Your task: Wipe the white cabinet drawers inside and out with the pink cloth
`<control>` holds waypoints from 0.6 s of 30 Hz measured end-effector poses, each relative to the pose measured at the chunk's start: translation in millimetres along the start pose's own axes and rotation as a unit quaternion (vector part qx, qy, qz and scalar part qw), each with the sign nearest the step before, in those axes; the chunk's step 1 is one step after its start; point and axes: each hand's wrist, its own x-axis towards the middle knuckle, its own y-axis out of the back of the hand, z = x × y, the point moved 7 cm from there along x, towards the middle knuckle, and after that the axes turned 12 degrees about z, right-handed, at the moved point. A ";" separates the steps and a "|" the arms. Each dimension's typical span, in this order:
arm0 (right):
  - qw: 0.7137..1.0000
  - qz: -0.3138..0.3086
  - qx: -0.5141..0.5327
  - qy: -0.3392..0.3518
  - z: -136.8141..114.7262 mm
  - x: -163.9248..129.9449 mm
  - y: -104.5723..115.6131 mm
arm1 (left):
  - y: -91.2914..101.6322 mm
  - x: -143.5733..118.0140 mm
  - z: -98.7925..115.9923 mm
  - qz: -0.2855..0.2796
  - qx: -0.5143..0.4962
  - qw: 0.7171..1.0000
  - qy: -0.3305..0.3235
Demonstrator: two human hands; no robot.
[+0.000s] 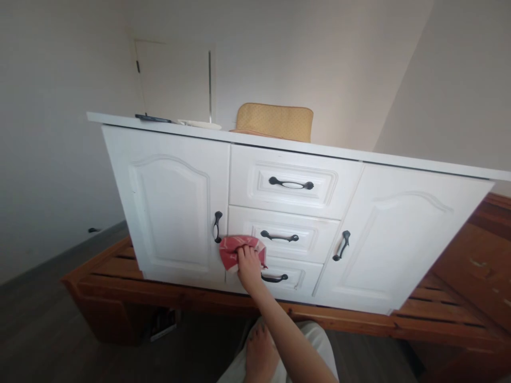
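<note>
My right hand [249, 261] is closed on a red and white patterned cloth [230, 254], pressed against the front of a white cabinet [171, 213]. The cloth lies across the gap between the left door and the lower drawers, just below the left door handle [216, 227]. Close to my fingers are the middle drawer handle [279, 236] and the bottom drawer handle [275, 277], the latter partly behind my wrist. My left hand [261, 351] rests on my leg with its fingers laid forward, and nothing shows in it.
On the cabinet top are a dark flat object [154, 118], a white dish-like item [199, 125] and a tan woven mat or cushion [275, 121]. The cabinet stands on a slatted wooden bench [167, 292]. Under the bench, a box-like item [163, 323] lies on the floor.
</note>
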 end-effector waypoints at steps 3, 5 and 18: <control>0.999 0.030 -0.020 -0.018 57.9 -46.4 19.0 | -3.4 0.7 5.1 0.020 0.076 0.997 -0.006; 0.996 0.068 -0.015 -0.059 106.4 -73.7 40.6 | -5.1 1.5 6.4 0.032 0.120 0.992 -0.006; 0.852 0.186 0.260 -0.416 255.3 -244.8 13.6 | -13.4 9.8 2.7 0.044 0.103 0.994 -0.006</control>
